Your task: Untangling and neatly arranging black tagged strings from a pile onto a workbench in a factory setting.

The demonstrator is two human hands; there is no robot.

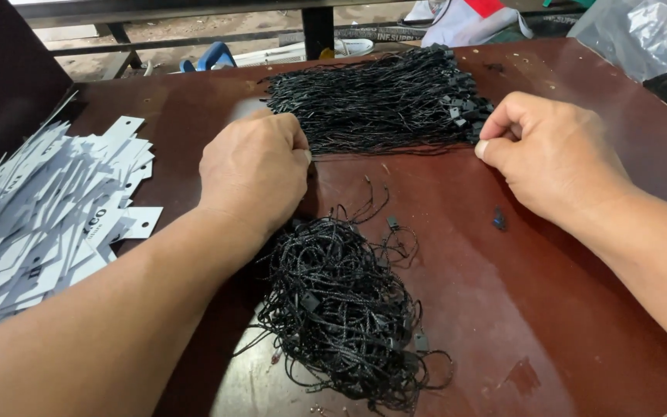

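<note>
Nearest lies a tangled heap of black string loops (341, 316), soft, light and easy to snag. The left hand (255, 171) and right hand (551, 154), both curled closed, pinch the ends of a straight bundle of black cords (380, 104) on the brown table (550, 309); white paper tags (48, 216) lie at the left.

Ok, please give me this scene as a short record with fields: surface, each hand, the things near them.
surface: dark red-brown table
left hand: left hand, closed into a fist, at the left end of the straight bundle of black cords
right hand: right hand, fingers curled, at the bundle's right end
near the body: tangled heap of black cords
left side: pile of white paper tags
loose item: small dark piece on the table
</note>
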